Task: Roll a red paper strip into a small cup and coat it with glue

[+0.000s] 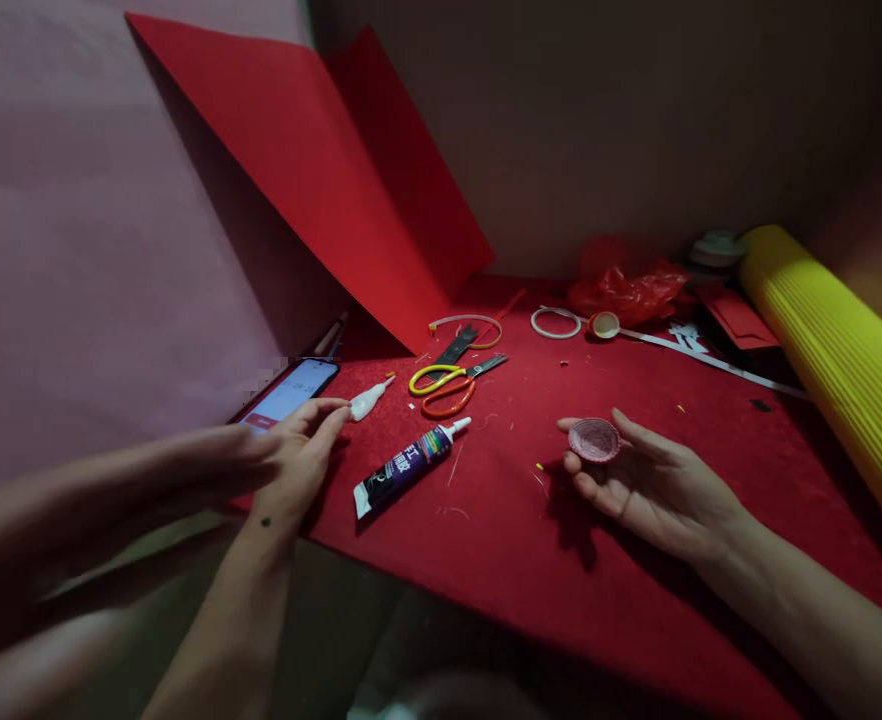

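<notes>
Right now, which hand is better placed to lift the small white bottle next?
Left, I'd say. The left hand has its fingertips right at the wide end of the small white bottle, while the right hand is farther off, holding the small round cup.

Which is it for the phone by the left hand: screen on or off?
On. The phone glows pale blue, showing faint digits and a red patch.

The red tablecloth (501,540) looks like matt cloth, the plastic bag (628,290) glossy and crinkled. Scissors (477,370) show metal blades and smooth handles; the small bowl (595,441) looks rough, finely ridged.
</notes>
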Demonstrator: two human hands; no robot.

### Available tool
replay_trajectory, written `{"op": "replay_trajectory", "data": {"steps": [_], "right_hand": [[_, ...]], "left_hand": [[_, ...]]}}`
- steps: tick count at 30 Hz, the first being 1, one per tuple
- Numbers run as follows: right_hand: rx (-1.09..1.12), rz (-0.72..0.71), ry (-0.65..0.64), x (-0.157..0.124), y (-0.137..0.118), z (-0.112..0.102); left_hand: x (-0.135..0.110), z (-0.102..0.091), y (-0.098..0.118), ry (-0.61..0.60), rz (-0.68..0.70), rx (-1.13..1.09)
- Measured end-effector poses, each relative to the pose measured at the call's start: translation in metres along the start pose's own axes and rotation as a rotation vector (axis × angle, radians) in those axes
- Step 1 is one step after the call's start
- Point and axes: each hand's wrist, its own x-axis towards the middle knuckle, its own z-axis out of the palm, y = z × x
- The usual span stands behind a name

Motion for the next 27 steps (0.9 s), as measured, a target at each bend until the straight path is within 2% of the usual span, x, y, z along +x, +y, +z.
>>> {"op": "replay_trajectory", "data": {"steps": [2, 4, 7, 10, 13, 19, 23, 27], "right_hand": [[-0.003, 0.001, 0.005, 0.000, 0.000, 0.000], [0.003, 0.005, 0.009, 0.000, -0.001, 0.001], [0.016, 0.014, 0.012, 0.000, -0.001, 0.001], [0.029, 0.023, 0.017, 0.000, -0.001, 0.001], [0.033, 0.028, 0.025, 0.000, -0.001, 0.002], [0.018, 0.018, -0.008, 0.000, -0.002, 0.004], [0.026, 0.012, -0.028, 0.000, -0.002, 0.004], [0.032, 0.027, -0.049, 0.001, -0.002, 0.001]], "left_hand": [[-0.004, 0.003, 0.009, -0.046, -0.045, 0.084], [-0.009, 0.005, 0.018, -0.176, -0.022, 0.236], [-0.015, 0.008, 0.024, -0.370, 0.066, 0.508], [-0.021, 0.012, 0.023, -0.482, 0.172, 0.696], [-0.023, 0.019, 0.022, -0.574, 0.285, 0.785], [-0.009, 0.058, 0.042, -0.623, 0.558, 0.970], [-0.004, 0.087, 0.055, -0.626, 0.602, 1.151], [-0.005, 0.106, 0.047, -0.606, 0.594, 1.166]]}}
